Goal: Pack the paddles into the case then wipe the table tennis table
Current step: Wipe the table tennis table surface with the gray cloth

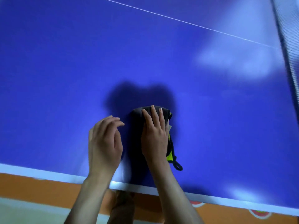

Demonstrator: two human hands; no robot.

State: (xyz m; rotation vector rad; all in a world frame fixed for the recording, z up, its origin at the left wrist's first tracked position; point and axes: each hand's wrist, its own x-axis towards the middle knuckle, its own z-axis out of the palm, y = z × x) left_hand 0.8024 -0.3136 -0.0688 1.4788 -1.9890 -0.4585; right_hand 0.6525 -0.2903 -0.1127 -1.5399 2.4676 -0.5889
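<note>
A dark grey, soft fabric paddle case (pixel 137 143) with a lime-yellow trim and a small black cord loop at its near right corner lies on the blue table tennis table (pixel 64 78), a little way in from the table's white near edge line. Its long side runs away from that edge toward the far side of the table.

The right hand (pixel 154 136) lies flat on top of the case, palm down, fingers straight and spread slightly, their tips reaching the case's far rounded end. It presses on the fabric rather than gripping it; the thumb cannot be made out clearly. The yellow trim and the cord loop show just to the right of this hand and wrist.

The left hand (pixel 105 141) hovers just left of the case, fingers loosely curved and holding nothing; whether it touches the case's dark left side cannot be told, as that side is blurred and in shadow.

A thin white line crosses the table well beyond the case, and the net (pixel 289 46) runs along the table's right side. Below the near edge is an orange floor (pixel 40 188).
</note>
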